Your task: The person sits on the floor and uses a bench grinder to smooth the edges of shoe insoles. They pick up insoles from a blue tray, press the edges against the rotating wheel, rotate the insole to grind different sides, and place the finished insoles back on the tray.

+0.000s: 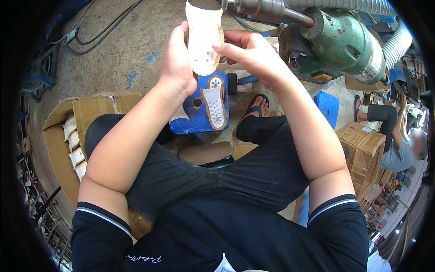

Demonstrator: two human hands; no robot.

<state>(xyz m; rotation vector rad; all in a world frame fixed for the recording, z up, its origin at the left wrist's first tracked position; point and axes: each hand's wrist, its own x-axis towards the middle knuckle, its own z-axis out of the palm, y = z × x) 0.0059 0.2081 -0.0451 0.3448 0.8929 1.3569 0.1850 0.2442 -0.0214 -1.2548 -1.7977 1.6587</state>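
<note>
A pale, sole-shaped piece (205, 41) with small round holes at its near end is held up in front of me, its top cut off by the view's edge. My left hand (176, 61) is closed along its left edge. My right hand (247, 51) grips the right edge, thumb on the upper face and fingers partly hidden behind. Below, a similar white sole (216, 106) with holes and a brown rim lies on a blue plastic stool (188, 122). Another pale piece (180, 114) shows at the stool's left side, mostly behind my left forearm.
A green motor (344, 45) with a grey spindle (267, 9) juts in at the upper right, close to the held piece. Ribbed hoses (398, 45) run behind it. An open carton (61, 149) with several pale pieces stands left. A taped carton (358, 147) and a seated person (398, 145) are right.
</note>
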